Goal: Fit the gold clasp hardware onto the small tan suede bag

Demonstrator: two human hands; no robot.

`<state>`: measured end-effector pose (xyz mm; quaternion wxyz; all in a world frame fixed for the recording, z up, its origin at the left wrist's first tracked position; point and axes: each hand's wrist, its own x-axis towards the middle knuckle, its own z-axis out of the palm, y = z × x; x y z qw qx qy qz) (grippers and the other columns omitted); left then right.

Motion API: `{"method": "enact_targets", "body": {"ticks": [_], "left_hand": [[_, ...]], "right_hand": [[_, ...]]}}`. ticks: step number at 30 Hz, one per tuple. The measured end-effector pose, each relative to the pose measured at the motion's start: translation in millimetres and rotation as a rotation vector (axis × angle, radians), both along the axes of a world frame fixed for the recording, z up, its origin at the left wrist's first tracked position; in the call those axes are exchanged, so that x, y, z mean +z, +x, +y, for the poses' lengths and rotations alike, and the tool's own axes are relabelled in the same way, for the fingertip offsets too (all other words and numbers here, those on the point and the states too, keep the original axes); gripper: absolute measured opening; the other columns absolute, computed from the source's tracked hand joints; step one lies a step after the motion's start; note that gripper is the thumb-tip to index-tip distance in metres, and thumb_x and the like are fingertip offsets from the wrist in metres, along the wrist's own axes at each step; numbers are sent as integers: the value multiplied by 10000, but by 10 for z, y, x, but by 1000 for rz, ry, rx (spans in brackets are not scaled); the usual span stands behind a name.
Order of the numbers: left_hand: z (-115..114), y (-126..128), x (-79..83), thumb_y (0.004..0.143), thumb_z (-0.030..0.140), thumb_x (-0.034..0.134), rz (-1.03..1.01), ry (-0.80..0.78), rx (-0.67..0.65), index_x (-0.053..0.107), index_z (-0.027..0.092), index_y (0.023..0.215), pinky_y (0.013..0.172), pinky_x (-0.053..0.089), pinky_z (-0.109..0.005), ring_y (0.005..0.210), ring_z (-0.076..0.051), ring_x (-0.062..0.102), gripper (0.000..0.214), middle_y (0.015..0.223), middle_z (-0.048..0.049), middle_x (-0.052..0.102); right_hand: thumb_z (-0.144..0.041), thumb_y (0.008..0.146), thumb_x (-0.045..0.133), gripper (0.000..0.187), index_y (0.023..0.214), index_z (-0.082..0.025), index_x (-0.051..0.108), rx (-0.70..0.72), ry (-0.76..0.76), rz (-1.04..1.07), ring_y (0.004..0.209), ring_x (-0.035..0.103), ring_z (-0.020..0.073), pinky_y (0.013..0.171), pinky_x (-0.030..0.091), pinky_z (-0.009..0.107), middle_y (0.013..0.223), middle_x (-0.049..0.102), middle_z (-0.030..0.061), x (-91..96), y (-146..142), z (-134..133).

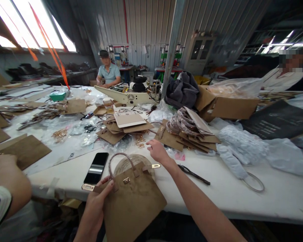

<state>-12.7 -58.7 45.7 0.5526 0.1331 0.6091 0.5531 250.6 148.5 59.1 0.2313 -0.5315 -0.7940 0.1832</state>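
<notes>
My left hand [99,201] grips a brown handbag panel [133,201] by its upper left edge, thumb on the front near the base of the handle [121,154]. The panel is tilted and carries a small gold clasp plate [126,180]. Two straps with gold metal ends stick out at its sides, one strap end [156,166] on the right and another strap end [88,187] beside my left hand. Over the table my right hand [158,150] reaches out, index finger extended and slightly apart from the thumb, beside a scatter of small gold metal fittings [140,146].
A black phone [96,168] and a coil of cord [118,166] lie by the panel. Piles of brown bag panels [199,139], a black tool [194,174] and plastic wrap [242,144] surround my right arm. A co-worker's arm [10,185] is at left; another person [108,72] sits opposite.
</notes>
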Motion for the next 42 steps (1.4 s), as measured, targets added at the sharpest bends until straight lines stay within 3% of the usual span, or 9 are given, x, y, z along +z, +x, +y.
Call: {"method": "enact_targets", "body": {"ticks": [7,12,16,18,24,28,34,39,42], "left_hand": [[-98,-77,23,621,441,1032,-36,22,-39,734,167,1333,857,648,-345,1065,-323,811,819,1186,-136,842],[-104,-108,16,588,430,1030,-63,11,3,790,161,1239,859,656,-347,1103,-337,802,744,1183,-139,846],[-61,-83,28,569,467,1045,-151,19,-48,802,162,1223,830,666,-365,1009,-339,823,761,1069,-132,862],[-59,-79,18,571,460,1043,-181,-1,-65,813,158,1194,801,677,-406,951,-363,831,730,1016,-140,862],[-108,-86,-96,680,428,997,-227,-30,33,815,156,1110,783,696,-417,942,-356,835,540,1047,-149,858],[-130,-53,-104,794,362,914,-209,-18,116,817,145,1117,834,692,-381,993,-320,830,402,1091,-139,856],[-142,34,-10,845,353,854,-255,-28,148,823,149,1047,806,696,-386,960,-317,829,289,1076,-132,855],[-145,55,29,850,324,857,-298,12,138,816,141,1044,840,700,-406,999,-333,824,270,1071,-135,852],[-157,61,28,922,331,811,-353,10,137,798,146,1135,836,700,-391,991,-312,826,283,1124,-135,847]], "right_hand": [[-287,999,739,125,948,-217,830,14,-50,-154,981,722,219,837,510,288,1156,768,78,-222,-200,238],[-304,1031,713,201,1210,-270,796,17,-29,-172,1082,707,217,864,497,284,1282,755,55,-268,-193,223],[-269,1000,742,109,965,-227,836,42,-52,-203,1008,712,219,844,502,281,1140,772,72,-241,-172,292],[-236,1006,722,132,964,-191,838,44,-47,-209,1022,712,228,893,511,287,1125,772,97,-224,-161,348],[-122,1066,558,343,1270,-215,817,99,-37,-220,1158,704,215,1002,497,269,1269,761,100,-248,-180,512],[-227,1031,675,224,1159,-257,856,123,-59,-263,1097,722,238,917,515,283,1255,760,93,-268,-228,563],[-138,940,710,137,995,-176,830,122,-58,-276,1074,729,252,901,504,284,1167,782,134,-237,-263,593],[-96,861,717,95,859,-147,796,105,-29,-173,965,732,247,859,514,291,986,804,131,-222,-209,597],[-116,882,675,127,940,-137,787,73,5,-42,876,727,218,835,538,292,955,805,109,-170,-173,526]]}}
